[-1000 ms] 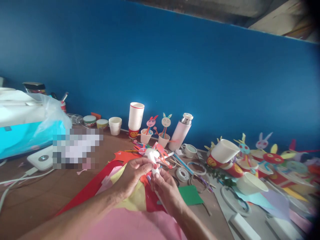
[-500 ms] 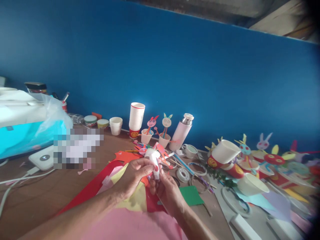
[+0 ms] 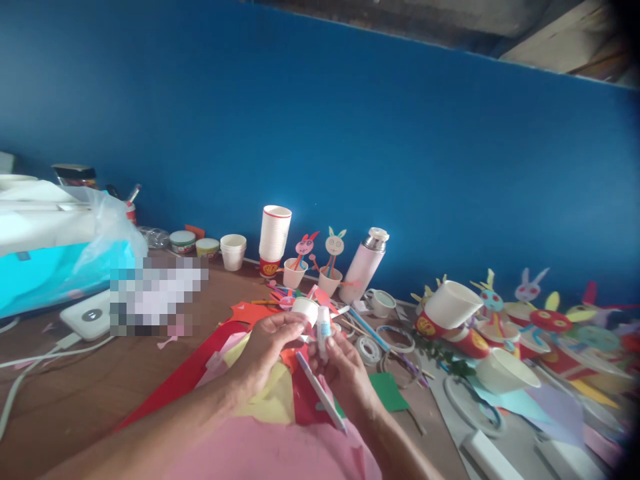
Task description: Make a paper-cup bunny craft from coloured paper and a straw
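Observation:
My right hand [image 3: 345, 367] is closed round a small white glue bottle [image 3: 325, 332] with a blue label, its narrow end upright. Just left of it, my left hand [image 3: 275, 343] has thumb and fingers pinched together; what lies between them is hidden. A small white paper cup [image 3: 305, 309] shows directly behind the left fingertips. Below the hands, a pen-like white stick [image 3: 323, 395] with a purple end slants beside the right palm. Under my wrists are red, yellow [image 3: 267, 400] and pink paper [image 3: 270, 443] sheets.
Behind stand paper-cup rabbit figures [image 3: 295, 272], a tall cup stack [image 3: 275, 233] and a pink thermos [image 3: 363, 265]. Tape rolls [image 3: 369, 350] and a green paper square [image 3: 389, 392] lie right, near more cup figures [image 3: 493, 327]. Leftward are a power bank [image 3: 87, 315] and plastic bag [image 3: 117, 233].
The glue bottle has turned upright and shifted right, away from the left fingers. The purple-ended stick now shows below the hands.

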{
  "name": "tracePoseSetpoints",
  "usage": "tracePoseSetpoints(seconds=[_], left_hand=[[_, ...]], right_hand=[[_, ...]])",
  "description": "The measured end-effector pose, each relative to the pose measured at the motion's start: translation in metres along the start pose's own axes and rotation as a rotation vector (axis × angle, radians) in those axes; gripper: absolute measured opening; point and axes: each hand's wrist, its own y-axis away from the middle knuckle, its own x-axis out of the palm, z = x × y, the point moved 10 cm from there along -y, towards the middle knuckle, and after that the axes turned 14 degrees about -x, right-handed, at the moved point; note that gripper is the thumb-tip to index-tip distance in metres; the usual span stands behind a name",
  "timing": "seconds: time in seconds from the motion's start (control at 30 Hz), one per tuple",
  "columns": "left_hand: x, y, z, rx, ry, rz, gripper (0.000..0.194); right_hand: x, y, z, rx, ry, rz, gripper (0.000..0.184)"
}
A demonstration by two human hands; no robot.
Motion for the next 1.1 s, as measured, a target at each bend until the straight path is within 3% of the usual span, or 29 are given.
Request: tracePoseSetpoints(seconds=[0.2, 0.73, 1.1], left_hand=[[-0.020, -0.006, -0.002, -0.054, -0.061, -0.179, 0.016], [-0.012, -0.002, -0.005, -0.053, -0.045, -0.133, 0.011], [-0.010, -0.002, -0.005, -0.070, -0.095, -0.126, 0.012]], right_hand=[[-0.003, -0.005, 0.031, -0.159, 0.324, 0.031, 0.020], [-0.012, -0.004, 0.037, -0.210, 0.896, 0.061, 0.014], [-0.006, -0.002, 0.057, -0.365, 1.277, 0.102, 0.011]])
